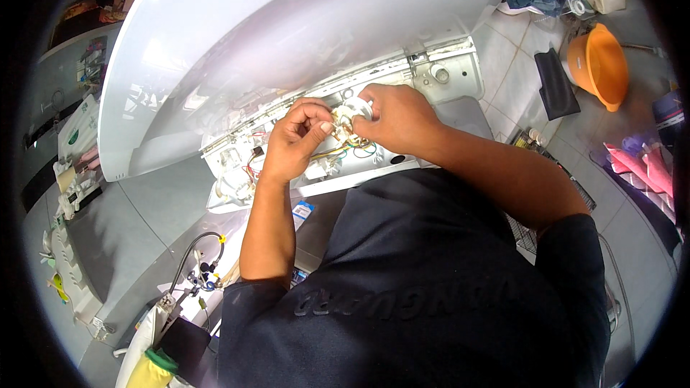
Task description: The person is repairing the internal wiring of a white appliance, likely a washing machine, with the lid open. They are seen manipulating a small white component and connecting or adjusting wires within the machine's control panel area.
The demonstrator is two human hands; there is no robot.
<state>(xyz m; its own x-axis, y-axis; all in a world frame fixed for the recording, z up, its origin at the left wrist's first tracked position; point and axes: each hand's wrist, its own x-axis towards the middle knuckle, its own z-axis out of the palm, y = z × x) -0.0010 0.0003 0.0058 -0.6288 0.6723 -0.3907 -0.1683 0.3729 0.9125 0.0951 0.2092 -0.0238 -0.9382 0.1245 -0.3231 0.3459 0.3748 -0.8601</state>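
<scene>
Right fingers [365, 126] grasping white round component [357, 108] at their tips. Left fingers [305, 111] bent at its left side; cannot tell if they pinch something. Coloured wires [333, 151] just below fingers; white appliance panel [368, 168] under fingers; glossy curved lid [215, 65] beyond.

The right hand [404, 118] hid part of the round white piece [357, 108], and whether the left hand [293, 145] gripped the small parts beside it or merely touched them could not be told. The upper edge cut off the large pale lid [237, 36], while the lower edge cut off the dark shirt [417, 244] and a yellow bundle [149, 370].
</scene>
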